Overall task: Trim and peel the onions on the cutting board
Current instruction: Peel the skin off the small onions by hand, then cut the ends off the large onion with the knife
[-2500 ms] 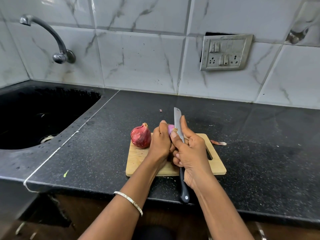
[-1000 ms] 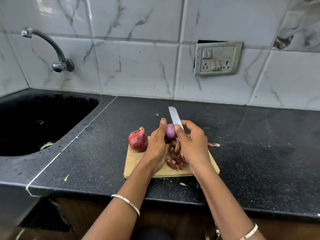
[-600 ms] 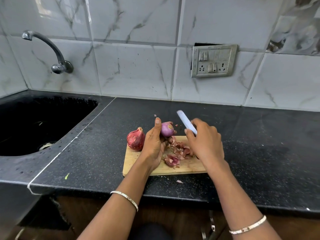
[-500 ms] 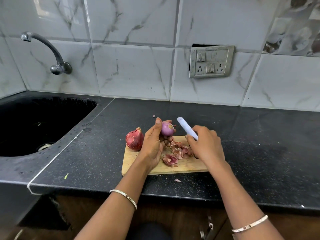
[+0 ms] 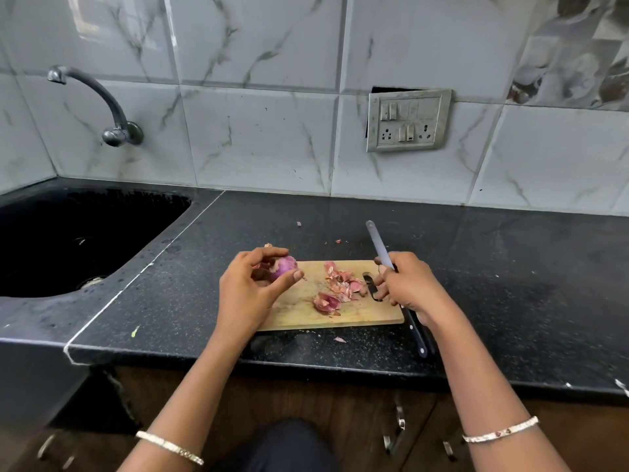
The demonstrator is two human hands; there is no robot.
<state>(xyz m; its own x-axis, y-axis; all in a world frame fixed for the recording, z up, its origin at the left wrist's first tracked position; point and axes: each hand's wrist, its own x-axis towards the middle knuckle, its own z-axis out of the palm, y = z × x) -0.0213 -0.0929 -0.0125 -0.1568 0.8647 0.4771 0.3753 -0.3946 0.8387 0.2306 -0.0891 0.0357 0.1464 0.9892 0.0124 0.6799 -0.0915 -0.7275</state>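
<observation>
A peeled purple onion [image 5: 285, 265] is being held by the left hand [image 5: 250, 289], whose fingers and thumb are curled round it, above the left end of the wooden cutting board [image 5: 360, 311]. Behind that hand a red, unpeeled onion [image 5: 263, 266] is being mostly hidden, with only its dry tip and a sliver of skin showing. A knife [image 5: 380, 247] is being gripped by the right hand [image 5: 410, 286] over the right end of the board; its blade is being pointed up and away toward the wall, while its dark handle is sticking out below the wrist toward the counter's front edge. A heap of pink onion skins [image 5: 338, 287] is lying on the board between the two hands, just beside the board's handle slot. A few small scraps of skin are lying scattered on the black speckled countertop [image 5: 510, 284], in front of and behind the board. A dark sink [image 5: 85, 233] is set into the counter at the left, under a wall tap [image 5: 102, 103], and a switch plate [image 5: 408, 120] is fixed to the marbled tiles
</observation>
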